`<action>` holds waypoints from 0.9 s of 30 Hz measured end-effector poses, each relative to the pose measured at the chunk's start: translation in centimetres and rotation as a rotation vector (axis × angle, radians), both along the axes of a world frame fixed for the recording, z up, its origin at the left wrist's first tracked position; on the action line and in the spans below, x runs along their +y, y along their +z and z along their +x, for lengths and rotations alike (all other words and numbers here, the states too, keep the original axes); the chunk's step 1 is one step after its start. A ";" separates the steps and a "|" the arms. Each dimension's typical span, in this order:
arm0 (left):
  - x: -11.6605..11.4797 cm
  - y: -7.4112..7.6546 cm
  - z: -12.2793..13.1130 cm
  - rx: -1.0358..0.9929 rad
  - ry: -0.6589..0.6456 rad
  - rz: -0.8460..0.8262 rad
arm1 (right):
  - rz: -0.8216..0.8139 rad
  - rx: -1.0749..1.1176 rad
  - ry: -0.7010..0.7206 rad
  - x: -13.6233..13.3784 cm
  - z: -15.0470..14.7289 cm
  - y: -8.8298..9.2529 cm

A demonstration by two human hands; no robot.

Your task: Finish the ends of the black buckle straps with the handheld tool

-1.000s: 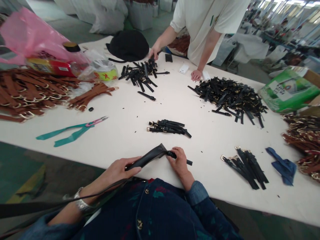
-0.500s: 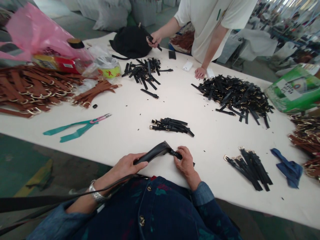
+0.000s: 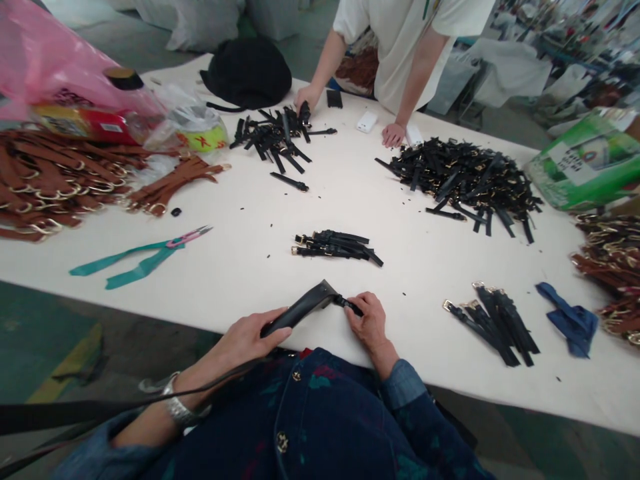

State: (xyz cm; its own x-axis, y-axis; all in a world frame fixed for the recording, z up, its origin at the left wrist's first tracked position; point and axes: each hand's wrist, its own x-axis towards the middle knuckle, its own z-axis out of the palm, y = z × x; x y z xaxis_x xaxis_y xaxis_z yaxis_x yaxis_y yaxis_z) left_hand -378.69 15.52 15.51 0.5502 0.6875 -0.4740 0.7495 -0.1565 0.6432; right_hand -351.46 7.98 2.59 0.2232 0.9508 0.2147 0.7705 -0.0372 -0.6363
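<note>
My left hand (image 3: 250, 333) is closed around a wide black leather strap (image 3: 299, 311), thumb on top, near the table's front edge. The strap bends at its far end. There a thin short black buckle strap (image 3: 345, 304) meets it; whether it is threaded through, I cannot tell. My right hand (image 3: 369, 325) pinches this short strap, and the fingers cover part of it. Just beyond both hands lies a small bundle of short black buckle straps (image 3: 345, 247). Another bundle of black straps (image 3: 500, 327) is to the right of my right hand.
Scissors with teal-wrapped handles (image 3: 150, 257) lie at left, near brown straps (image 3: 55, 173). Piles of black straps (image 3: 460, 180) spread toward the back. A co-worker's hand (image 3: 307, 99) reaches into the farther pile (image 3: 275, 137). A blue cloth (image 3: 570, 320) and green package (image 3: 585, 160) are at right.
The co-worker's hand has lowered a black strap from beside the black hat onto the far pile. My hands keep their hold with barely any movement; the view has shifted slightly.
</note>
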 end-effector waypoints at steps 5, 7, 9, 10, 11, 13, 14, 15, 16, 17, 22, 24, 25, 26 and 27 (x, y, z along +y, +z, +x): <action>0.1 -0.1 2.0 -0.023 0.050 0.028 | 0.015 -0.054 0.022 0.0 0.0 0.0; 0.2 0.2 2.5 -0.029 0.059 0.034 | -0.001 -0.087 0.033 -0.1 -0.1 0.1; 0.3 0.5 2.4 -0.035 0.061 0.027 | -0.015 -0.106 0.037 -0.2 -0.3 0.2; 0.3 0.5 2.2 -0.032 0.060 0.027 | -0.017 -0.108 0.038 -0.2 -0.4 0.3; 0.3 0.4 1.8 -0.024 0.056 0.028 | -0.017 -0.107 0.036 -0.2 -0.5 0.3; 0.0 0.2 0.7 -0.001 0.040 0.019 | -0.015 -0.100 0.031 -0.2 -0.7 0.2; -0.2 0.1 0.2 0.009 0.030 0.008 | -0.015 -0.096 0.028 -0.2 -0.7 0.2; -0.3 0.0 -0.3 0.017 0.021 -0.006 | -0.016 -0.089 0.025 -0.2 -0.7 0.1; -0.5 -0.1 -0.6 0.021 0.016 -0.020 | -0.016 -0.080 0.022 -0.2 -0.7 0.0; -0.7 -0.2 -0.7 0.021 0.013 -0.031 | -0.016 -0.069 0.017 -0.2 -0.7 -0.1; -0.8 -0.3 0.7 0.004 0.026 -0.013 | -0.004 -0.022 0.021 -0.2 -0.5 -0.6; -0.7 -0.2 1.7 0.008 0.034 0.008 | 0.009 -0.019 0.023 -0.2 -0.4 -0.8; -0.6 -0.2 2.1 0.008 0.036 0.023 | 0.016 -0.021 0.021 -0.2 -0.4 -0.9; -0.4 -0.1 2.5 0.007 0.035 0.039 | 0.023 -0.024 0.019 -0.2 -0.4 -0.9; -0.3 -0.1 2.8 0.005 0.033 0.053 | 0.029 -0.028 0.017 -0.2 -0.4 -1.0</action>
